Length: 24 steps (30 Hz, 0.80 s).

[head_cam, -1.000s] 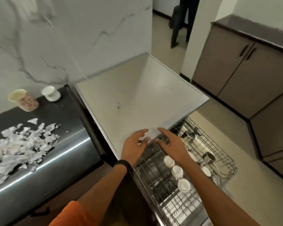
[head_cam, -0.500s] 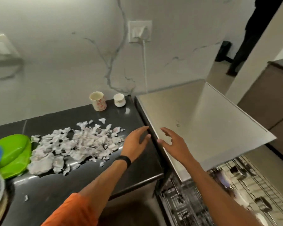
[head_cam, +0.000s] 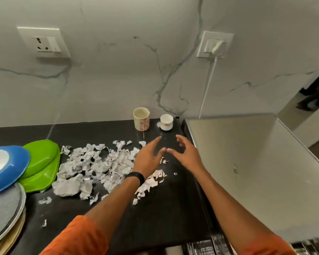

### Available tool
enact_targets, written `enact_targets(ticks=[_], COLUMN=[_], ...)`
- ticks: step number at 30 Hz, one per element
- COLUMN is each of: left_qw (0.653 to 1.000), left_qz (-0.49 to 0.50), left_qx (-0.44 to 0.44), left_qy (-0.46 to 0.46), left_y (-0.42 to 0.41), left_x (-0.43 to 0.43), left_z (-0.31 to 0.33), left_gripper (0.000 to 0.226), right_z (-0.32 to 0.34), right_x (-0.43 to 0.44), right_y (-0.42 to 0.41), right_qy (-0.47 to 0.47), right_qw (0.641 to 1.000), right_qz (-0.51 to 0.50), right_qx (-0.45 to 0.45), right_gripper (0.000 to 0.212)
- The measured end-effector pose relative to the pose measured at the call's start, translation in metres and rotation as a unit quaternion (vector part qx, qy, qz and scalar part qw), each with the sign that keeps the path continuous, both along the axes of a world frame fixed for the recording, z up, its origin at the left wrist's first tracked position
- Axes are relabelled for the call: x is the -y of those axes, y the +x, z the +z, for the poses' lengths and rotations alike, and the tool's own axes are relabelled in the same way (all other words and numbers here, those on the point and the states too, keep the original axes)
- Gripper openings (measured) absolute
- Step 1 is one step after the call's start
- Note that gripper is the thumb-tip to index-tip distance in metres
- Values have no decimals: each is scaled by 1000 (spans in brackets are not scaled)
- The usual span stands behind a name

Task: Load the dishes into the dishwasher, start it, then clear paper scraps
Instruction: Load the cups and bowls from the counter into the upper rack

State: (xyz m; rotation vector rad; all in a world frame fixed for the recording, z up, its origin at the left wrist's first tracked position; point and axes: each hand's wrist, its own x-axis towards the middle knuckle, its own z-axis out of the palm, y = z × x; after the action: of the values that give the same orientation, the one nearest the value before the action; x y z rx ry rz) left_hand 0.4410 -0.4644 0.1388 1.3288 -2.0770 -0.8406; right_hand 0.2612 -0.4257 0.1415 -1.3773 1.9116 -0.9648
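A flowered cup (head_cam: 141,118) and a small white cup (head_cam: 166,122) stand at the back of the black counter (head_cam: 164,208), near the wall. My left hand (head_cam: 148,158) and my right hand (head_cam: 185,153) hover side by side just in front of the cups, fingers spread, holding nothing. A heap of torn paper scraps (head_cam: 99,166) lies on the counter left of my left hand. The dishwasher's white top (head_cam: 256,172) adjoins the counter on the right; a bit of its rack (head_cam: 215,245) shows at the bottom edge.
At the left edge lie green plates (head_cam: 41,162), a blue plate (head_cam: 6,164) and a stack of grey and cream plates (head_cam: 4,212). A white cable (head_cam: 209,83) runs down the marble wall from a socket. A person's legs (head_cam: 315,91) stand in the doorway at far right.
My view has swung left from the dishwasher rack to the counter. Both hands left the rack and now reach over the counter toward the two cups.
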Motion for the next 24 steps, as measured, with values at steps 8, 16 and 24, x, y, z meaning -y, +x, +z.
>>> enact_targets(ticks=[8,16,24], left_qw=[997,991,991], left_qz=[65,108,120], left_qx=[-41,-64,-48], left_qy=[27,42,47], left_y=[-21,-34,-36], left_x=[54,77,73], left_z=[2,-7,-23], left_gripper=[57,54,52], right_z=[-8,-47,-67], right_x=[103,173,191], right_y=[-21,-49,-37], right_qy=[13,41,53], right_qw=[1000,999,998], right_qz=[-1,-7,-31], right_qx=[7,-20,-3], right_gripper=[91,94,82])
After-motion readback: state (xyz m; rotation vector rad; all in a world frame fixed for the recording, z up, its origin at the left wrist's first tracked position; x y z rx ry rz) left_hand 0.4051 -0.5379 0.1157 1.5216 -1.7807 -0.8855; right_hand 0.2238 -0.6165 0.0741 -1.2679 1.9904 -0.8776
